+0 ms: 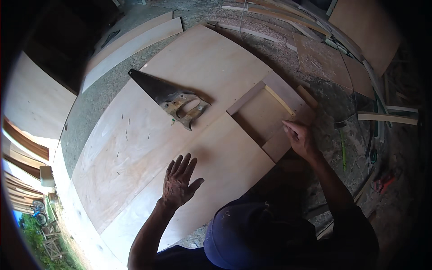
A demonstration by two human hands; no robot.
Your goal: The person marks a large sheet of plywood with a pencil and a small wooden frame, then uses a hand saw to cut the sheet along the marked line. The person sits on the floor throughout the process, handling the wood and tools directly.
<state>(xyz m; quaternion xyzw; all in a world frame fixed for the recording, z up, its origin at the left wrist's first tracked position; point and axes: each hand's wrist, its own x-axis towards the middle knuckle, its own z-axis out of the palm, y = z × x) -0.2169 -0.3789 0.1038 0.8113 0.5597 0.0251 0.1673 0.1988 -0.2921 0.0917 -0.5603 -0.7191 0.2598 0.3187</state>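
Note:
My left hand (179, 181) is spread with fingers apart over a pale plywood panel (225, 157); whether the palm touches the wood I cannot tell. My right hand (300, 138) is closed, thumb and fingers drawn together at the right side of a rectangular framed opening (245, 105) in the panel. Anything inside those fingers is hidden. Just beyond the fingertips, a thin light wood strip (280, 100) lies along the opening's far right side. A handsaw (173, 100) with a worn wooden handle rests flat on the panel, ahead of my left hand.
Several small nails (129, 121) lie scattered on the panel's left part. Long boards (135, 40) lie on the concrete floor at the far left. Wood strips (288, 18) and a sawdust-covered sheet (330, 63) are at the far right. A cable (353, 96) runs down the right side.

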